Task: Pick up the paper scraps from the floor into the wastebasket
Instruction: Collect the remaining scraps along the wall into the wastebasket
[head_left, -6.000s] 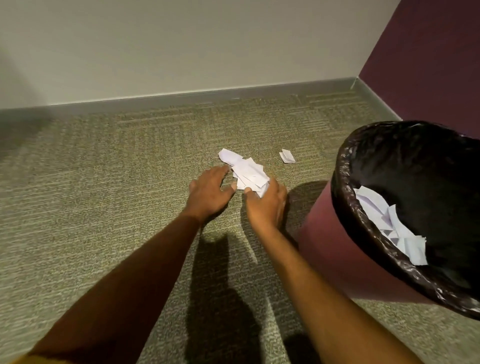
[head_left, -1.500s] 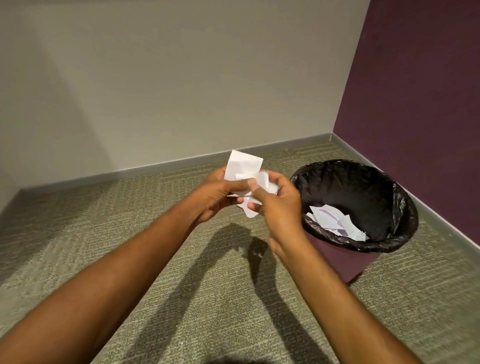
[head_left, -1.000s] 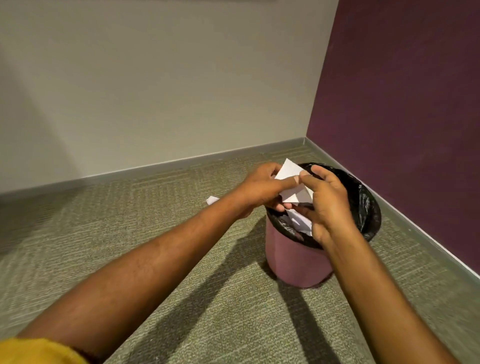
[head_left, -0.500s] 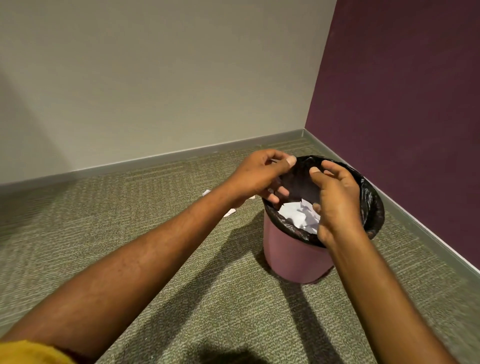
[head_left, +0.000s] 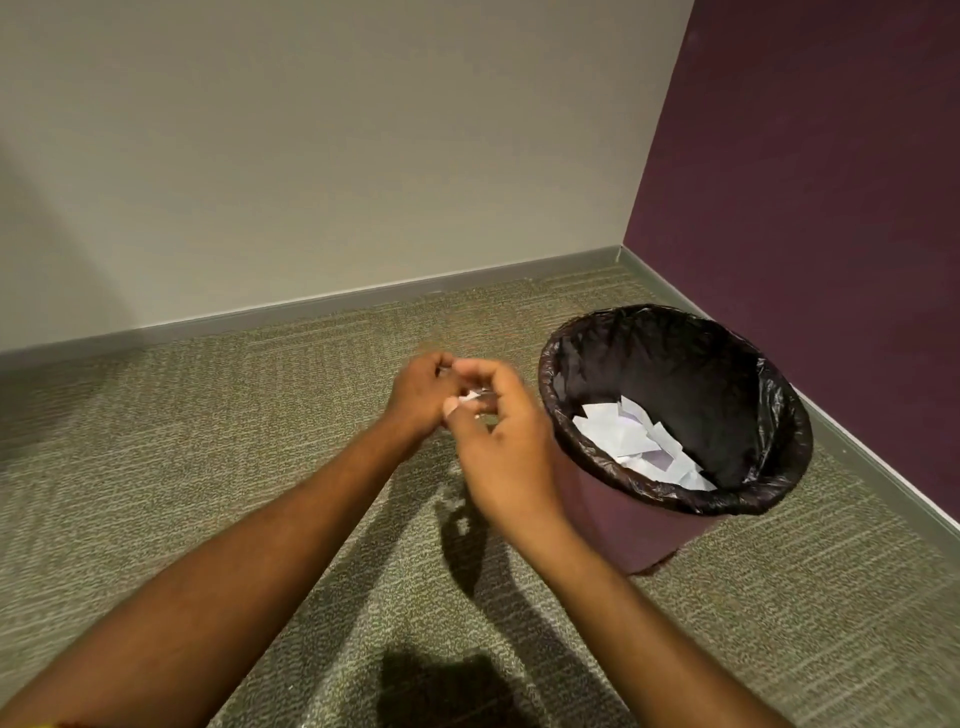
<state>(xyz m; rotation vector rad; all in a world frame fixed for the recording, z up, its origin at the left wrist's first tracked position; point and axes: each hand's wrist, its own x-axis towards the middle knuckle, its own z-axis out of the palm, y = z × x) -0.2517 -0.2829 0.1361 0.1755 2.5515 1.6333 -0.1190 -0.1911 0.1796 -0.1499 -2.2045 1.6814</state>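
hidden and unclear items. both grips are motion-blurred. a small white scrap (head_left: 469, 398) shows in the gap between the left grip (head_left: 421, 395) and the right grip (head_left: 501, 452). you cannot tell whether a grip pinches it or whether it lies on the floor behind them. the fingers of both grips curl inward toward each other and overlap in the view, so you cannot tell whether either grip is closed on anything. both forearms are cut off by the lower frame edge. the right grip and wrist cover part of the near wall of the wastebasket (head_left: 628, 525).

task items. the wastebasket stands upright on the carpeted floor (head_left: 208, 467), just to the right of the grips. a black liner (head_left: 675, 374) is folded over its rim. a heap of paper scraps (head_left: 639, 447) lies inside, against the near side of the liner. the rim hides the lower part of the heap.

edges and room. the wastebasket sits near the room corner, close to the purple wall (head_left: 831, 208) and farther from the beige wall (head_left: 311, 156). bare carpet runs from the grips left to the frame edge and back to the grey baseboard (head_left: 363, 299). more carpet lies between the grips and you. shadows of the arms fall on it below the grips.
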